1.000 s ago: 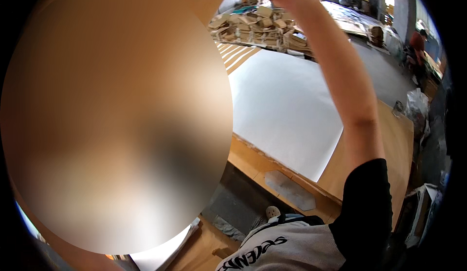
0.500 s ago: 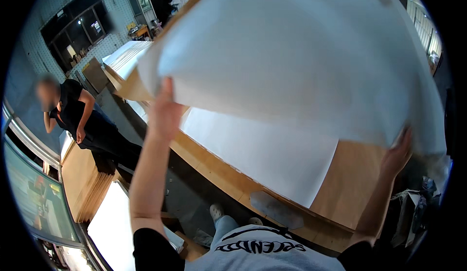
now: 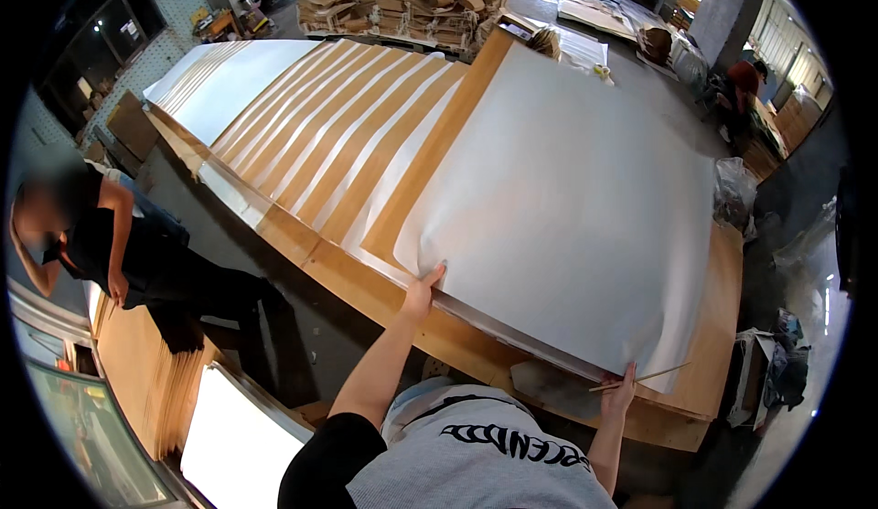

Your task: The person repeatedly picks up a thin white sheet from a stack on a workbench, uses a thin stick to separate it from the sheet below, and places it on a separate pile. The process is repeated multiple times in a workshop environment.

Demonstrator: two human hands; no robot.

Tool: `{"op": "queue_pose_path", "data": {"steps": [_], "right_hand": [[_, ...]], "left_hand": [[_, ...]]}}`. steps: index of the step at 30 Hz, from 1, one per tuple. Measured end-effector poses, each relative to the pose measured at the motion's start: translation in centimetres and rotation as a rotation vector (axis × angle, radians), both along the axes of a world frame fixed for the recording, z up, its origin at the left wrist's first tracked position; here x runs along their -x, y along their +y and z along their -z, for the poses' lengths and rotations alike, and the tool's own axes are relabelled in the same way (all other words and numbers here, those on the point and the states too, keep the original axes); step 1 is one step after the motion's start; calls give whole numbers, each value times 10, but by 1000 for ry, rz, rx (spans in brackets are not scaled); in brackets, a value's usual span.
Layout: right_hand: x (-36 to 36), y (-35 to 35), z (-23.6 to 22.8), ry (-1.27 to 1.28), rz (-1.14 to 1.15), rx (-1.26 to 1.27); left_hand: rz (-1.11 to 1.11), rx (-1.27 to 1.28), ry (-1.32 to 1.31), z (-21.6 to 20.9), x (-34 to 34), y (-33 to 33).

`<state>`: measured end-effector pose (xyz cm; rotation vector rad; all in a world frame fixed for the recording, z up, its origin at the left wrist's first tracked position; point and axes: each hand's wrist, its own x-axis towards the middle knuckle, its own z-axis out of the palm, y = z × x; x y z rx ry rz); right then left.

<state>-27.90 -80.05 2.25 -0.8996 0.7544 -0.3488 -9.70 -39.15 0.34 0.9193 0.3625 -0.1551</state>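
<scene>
A large white sheet (image 3: 567, 198) with a glossy look lies over the brown boards on a long wooden table (image 3: 366, 289). At its near left corner my left hand (image 3: 422, 295) is closed on the edge, thumb on top, and the sheet dimples there. My right hand (image 3: 619, 394) is at the near right edge, fingers closed around a thin wooden stick (image 3: 666, 372) that points out to the right. Its fingertips touch the sheet's edge; whether they also pinch it is hard to tell. Left of the sheet, overlapping brown-and-white strips (image 3: 338, 134) fan out in steps.
A person in black (image 3: 110, 235) stands at the left, beside stacked brown boards (image 3: 146, 353) and a bright white stack (image 3: 238, 436). Piled cardboard pieces (image 3: 412, 6) lie beyond the table. Plastic bags (image 3: 734, 189) are at the right; another person (image 3: 743, 84) is farther back.
The sheet, raised and billowing before, has come down onto the table. Both my hands have lowered with it, the left one moving right. My view has shifted, showing more of the table.
</scene>
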Motion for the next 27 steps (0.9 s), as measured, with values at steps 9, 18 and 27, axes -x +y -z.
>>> {"op": "queue_pose_path", "data": {"steps": [9, 18, 27], "right_hand": [[-4, 14, 19, 94, 41, 48], [7, 25, 22, 108, 113, 48], [2, 43, 13, 48, 114, 103]], "left_hand": [[-55, 150, 64, 12, 7, 13], [-129, 261, 56, 31, 8, 17], [-127, 413, 83, 32, 10, 19]]}}
